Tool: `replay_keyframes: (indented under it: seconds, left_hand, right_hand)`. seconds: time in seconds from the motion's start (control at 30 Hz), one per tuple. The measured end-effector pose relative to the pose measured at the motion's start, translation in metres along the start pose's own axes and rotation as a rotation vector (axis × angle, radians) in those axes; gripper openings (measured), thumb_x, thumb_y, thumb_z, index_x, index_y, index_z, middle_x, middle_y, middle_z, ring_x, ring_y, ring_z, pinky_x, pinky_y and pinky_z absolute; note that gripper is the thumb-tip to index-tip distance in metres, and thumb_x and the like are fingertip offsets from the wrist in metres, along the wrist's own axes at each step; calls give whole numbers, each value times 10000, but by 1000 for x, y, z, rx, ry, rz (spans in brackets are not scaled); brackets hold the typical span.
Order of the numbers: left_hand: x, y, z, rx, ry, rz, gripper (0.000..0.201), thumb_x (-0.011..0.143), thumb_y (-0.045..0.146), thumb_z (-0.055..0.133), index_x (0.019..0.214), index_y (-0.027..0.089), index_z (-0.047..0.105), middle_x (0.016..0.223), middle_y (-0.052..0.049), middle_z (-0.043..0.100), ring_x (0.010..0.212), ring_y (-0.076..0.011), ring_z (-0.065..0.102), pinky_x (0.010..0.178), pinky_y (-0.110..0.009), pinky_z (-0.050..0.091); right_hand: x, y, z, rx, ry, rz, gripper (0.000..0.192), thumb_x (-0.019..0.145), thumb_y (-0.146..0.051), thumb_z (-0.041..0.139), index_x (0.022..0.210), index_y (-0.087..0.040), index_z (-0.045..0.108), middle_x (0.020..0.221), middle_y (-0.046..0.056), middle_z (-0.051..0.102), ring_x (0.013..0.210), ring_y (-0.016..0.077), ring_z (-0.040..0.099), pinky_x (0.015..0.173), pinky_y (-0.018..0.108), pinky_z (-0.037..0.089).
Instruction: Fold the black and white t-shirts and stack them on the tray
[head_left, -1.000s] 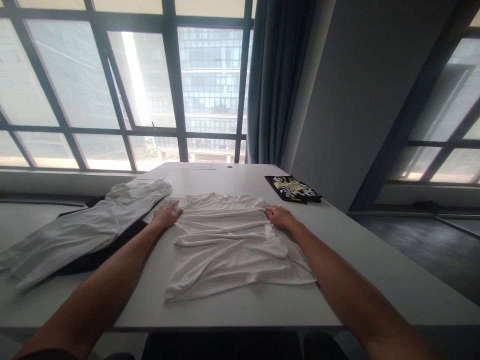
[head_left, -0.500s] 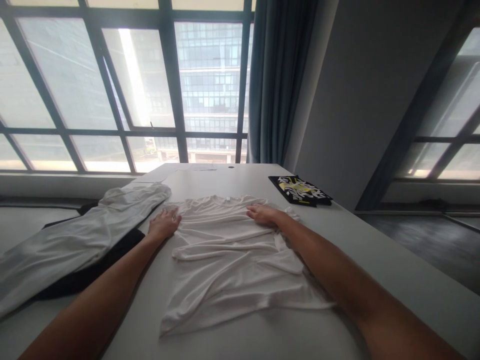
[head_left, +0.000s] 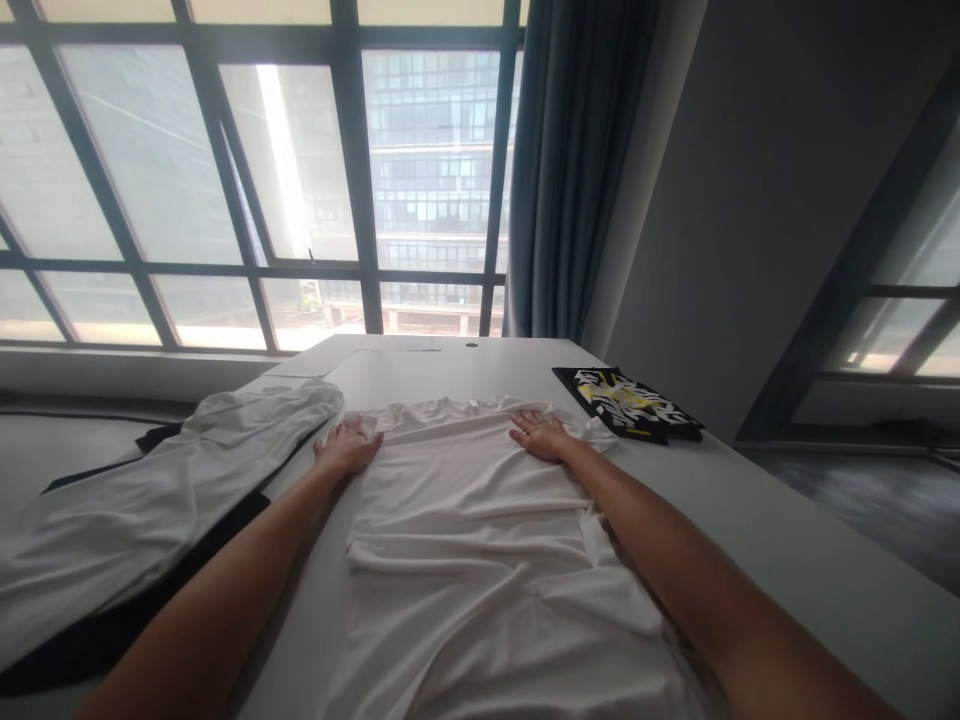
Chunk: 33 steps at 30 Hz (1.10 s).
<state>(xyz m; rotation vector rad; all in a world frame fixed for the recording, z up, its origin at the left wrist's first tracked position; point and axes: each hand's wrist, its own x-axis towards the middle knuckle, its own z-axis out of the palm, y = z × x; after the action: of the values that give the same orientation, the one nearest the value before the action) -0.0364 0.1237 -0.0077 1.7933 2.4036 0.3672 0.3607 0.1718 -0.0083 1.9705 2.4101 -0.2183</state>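
A white T-shirt [head_left: 457, 500] lies spread on the white table, its collar at the far side and wrinkles running across its middle. My left hand [head_left: 347, 447] rests on its far left corner, fingers apart. Flat on the far right part of the shirt is my right hand [head_left: 541, 436], its fingers spread. The shirt's lower hem runs out of the bottom of the view. Part of its right edge is hidden under my right forearm.
Left of the shirt, white clothing [head_left: 165, 500] lies over black cloth [head_left: 150, 600]. Folded black fabric with a white and yellow print [head_left: 626, 402] is near the table's [head_left: 810, 560] right edge. Windows, a blue curtain [head_left: 577, 180] and a grey wall stand behind.
The upper part of the shirt has become smoother, with its folds lower down. The shirt now reaches past the bottom of the view. Both hands remain near its far edge, and the view has shifted slightly.
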Motion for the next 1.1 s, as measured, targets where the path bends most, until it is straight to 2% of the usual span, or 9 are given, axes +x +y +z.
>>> replay_keyframes:
  seconds: [0.1, 0.2, 0.27, 0.33, 0.5, 0.73, 0.83, 0.93, 1.1]
  left_hand:
    - [10, 14, 2, -29, 146, -43, 879, 863, 674, 401, 1541, 131, 269, 1567, -225, 294, 1454, -399, 227, 1100, -601, 257]
    - [14, 39, 9, 33, 316, 217, 617, 920, 485, 412, 1449, 169, 451, 1548, -162, 369, 1440, -345, 284, 1141, -545, 221]
    - [16, 60, 17, 54, 241, 478, 477, 941, 400, 380, 1334, 219, 581, 1465, -96, 506, 1376, -277, 407, 1159, -465, 230]
    - [22, 80, 24, 49, 90, 608, 474, 953, 423, 349, 1304, 242, 610, 1434, -64, 546, 1338, -253, 460, 1151, -430, 261]
    - [50, 100, 32, 84, -141, 544, 679, 935, 612, 286, 1491, 243, 411, 1606, -67, 260, 1480, -306, 204, 1166, -555, 167]
    - [76, 87, 29, 75, -134, 510, 680, 926, 614, 288, 1481, 244, 420, 1603, -80, 269, 1483, -279, 205, 1175, -528, 170]
    - [77, 72, 23, 94, -100, 472, 641, 936, 568, 294, 1464, 233, 435, 1597, -97, 286, 1472, -279, 238, 1163, -543, 196]
    - [79, 46, 13, 144, -37, 337, 621, 943, 546, 294, 1454, 225, 445, 1584, -127, 309, 1443, -322, 296, 1131, -592, 227]
    - [83, 2, -7, 179, -34, 19, 613, 889, 545, 433, 1250, 82, 609, 1369, -254, 547, 1269, -394, 512, 1008, -505, 429]
  right_hand:
    - [-4, 3, 7, 14, 93, -28, 616, 990, -534, 268, 1540, -257, 296, 1623, 46, 187, 1495, 263, 137, 1175, 530, 107]
    - [-11, 3, 9, 49, 293, -54, 519, 974, -440, 354, 1394, -186, 524, 1495, 96, 455, 1374, 242, 398, 1132, 422, 250]
    - [-18, 0, 7, 68, 428, -60, 436, 962, -368, 380, 1259, -160, 622, 1344, 110, 598, 1224, 225, 533, 1074, 367, 311]
    - [-23, -5, 3, 78, 517, -66, 397, 965, -329, 370, 1188, -161, 653, 1249, 108, 654, 1144, 217, 574, 1042, 345, 323]
    - [-25, -11, 1, 65, 442, -65, 409, 981, -407, 370, 1171, -200, 667, 1243, 97, 659, 1148, 234, 574, 1029, 368, 323]
    - [-11, 10, 7, 94, 262, 3, 534, 979, -465, 358, 1410, -189, 510, 1538, 87, 394, 1426, 242, 314, 1153, 421, 187]
    - [-12, 12, 4, 105, 298, -8, 492, 973, -458, 376, 1349, -206, 568, 1489, 84, 466, 1366, 239, 400, 1122, 391, 240]
    - [-17, 8, 0, 93, 389, 9, 413, 989, -389, 348, 1168, -195, 666, 1298, 103, 630, 1195, 232, 544, 1035, 357, 315]
    - [-20, 3, -1, 71, 473, 46, 357, 983, -331, 369, 1027, -163, 682, 1140, 132, 684, 1103, 250, 570, 966, 366, 327]
